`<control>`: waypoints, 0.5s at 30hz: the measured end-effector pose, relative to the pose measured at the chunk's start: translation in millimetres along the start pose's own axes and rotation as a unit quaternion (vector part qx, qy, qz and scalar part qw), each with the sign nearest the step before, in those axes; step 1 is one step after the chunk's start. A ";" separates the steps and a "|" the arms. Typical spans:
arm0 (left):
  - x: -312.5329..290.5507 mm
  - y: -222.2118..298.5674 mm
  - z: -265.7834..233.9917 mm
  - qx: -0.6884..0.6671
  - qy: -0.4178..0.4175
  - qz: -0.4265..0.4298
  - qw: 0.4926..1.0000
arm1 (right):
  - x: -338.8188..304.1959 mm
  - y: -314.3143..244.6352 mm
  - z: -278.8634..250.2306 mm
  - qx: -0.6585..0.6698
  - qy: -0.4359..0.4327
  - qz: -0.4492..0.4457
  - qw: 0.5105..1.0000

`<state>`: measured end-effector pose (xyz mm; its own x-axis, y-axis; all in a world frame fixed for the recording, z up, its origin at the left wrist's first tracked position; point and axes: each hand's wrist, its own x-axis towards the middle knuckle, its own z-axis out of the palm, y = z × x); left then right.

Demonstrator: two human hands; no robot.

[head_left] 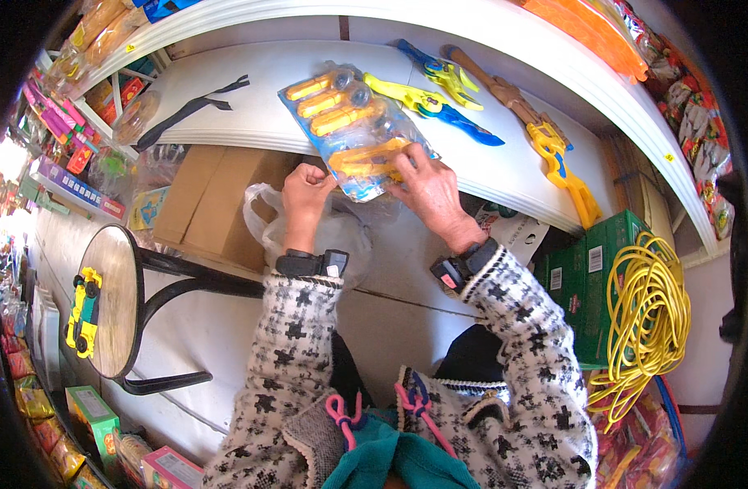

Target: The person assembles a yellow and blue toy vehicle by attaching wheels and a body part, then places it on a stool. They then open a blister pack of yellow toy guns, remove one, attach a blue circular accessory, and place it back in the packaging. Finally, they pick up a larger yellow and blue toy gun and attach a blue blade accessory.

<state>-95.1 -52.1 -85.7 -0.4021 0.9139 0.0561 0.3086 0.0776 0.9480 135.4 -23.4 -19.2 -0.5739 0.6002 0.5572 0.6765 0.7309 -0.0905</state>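
"How are the hands set?"

"Both forearms rise from the bottom of the frame in fuzzy black-and-white sleeves, a black wristband round each; the right hand leans inward, back of the hand up, its fingers clamped on the lower right part of a blister pack; the left hand stands nearly upright, fingers curled in, tips at the pack's lower left edge; whether they pinch the film, I cannot tell from here."

"And the pack itself?"

"Upper middle of the frame, tilted, its lower end reaching past the front edge of the smooth white shelf; clear, crinkled plastic bulges and glints over rounded yellow pieces."

"What lies about it?"

"Just right of it, a lime-and-blue plastic toy; farther right, a long brown-and-yellow one; toward the upper left, a thin, forked black strap; below the left hand, a filmy plastic bag beside a flat-sided cardboard carton; at right, glossy yellow cable in loose loops against a green box; at left, a round wood-topped stool bearing a yellow-and-green toy truck."
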 end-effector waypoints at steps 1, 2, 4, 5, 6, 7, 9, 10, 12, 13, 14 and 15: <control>-1.1 0.1 4.7 -0.081 0.006 0.003 0.997 | 1.3 -0.9 3.6 -0.006 0.014 -0.016 1.000; -2.6 1.4 9.8 -0.160 0.016 -0.002 0.987 | 3.3 -1.1 7.4 -0.011 0.028 -0.034 0.999; -6.4 4.0 17.7 -0.276 0.026 -0.025 0.960 | 5.5 -1.7 13.7 -0.016 0.046 -0.064 0.997; -9.0 5.0 22.9 -0.315 0.024 -0.044 0.948 | 4.7 -0.6 14.4 -0.018 0.047 -0.076 0.996; -10.8 4.7 25.9 -0.367 0.010 -0.038 0.929 | 4.5 0.1 15.3 -0.021 0.049 -0.088 0.995; -7.9 4.2 27.1 -0.374 -0.019 -0.054 0.926 | 5.1 0.7 16.3 -0.014 0.051 -0.093 0.994; -3.2 -1.2 29.6 -0.201 -0.009 -0.028 0.979 | 5.0 1.1 17.2 -0.004 0.056 -0.099 0.994; -0.3 -5.4 30.7 -0.108 0.000 0.004 0.994 | 4.9 0.7 17.7 0.003 0.060 -0.100 0.993; 5.7 -14.9 33.9 -0.033 0.023 0.095 0.995 | 4.6 -0.5 19.1 0.011 0.065 -0.096 0.993; 8.4 -19.6 35.3 0.010 0.022 0.115 0.993 | 4.9 -0.6 19.9 0.011 0.068 -0.094 0.993; 10.7 -23.6 36.0 0.005 0.034 0.148 0.988 | 5.1 -0.6 20.7 0.009 0.071 -0.094 0.993; 12.6 -27.0 36.3 0.001 0.033 0.149 0.988 | 5.3 -0.4 21.6 0.006 0.075 -0.093 0.993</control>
<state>-77.2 -28.3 -121.9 -0.3481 0.8686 0.3527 0.4237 -0.1898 0.8857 122.1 -13.5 -34.1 -0.6122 0.4006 0.6817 0.5596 0.8286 0.0156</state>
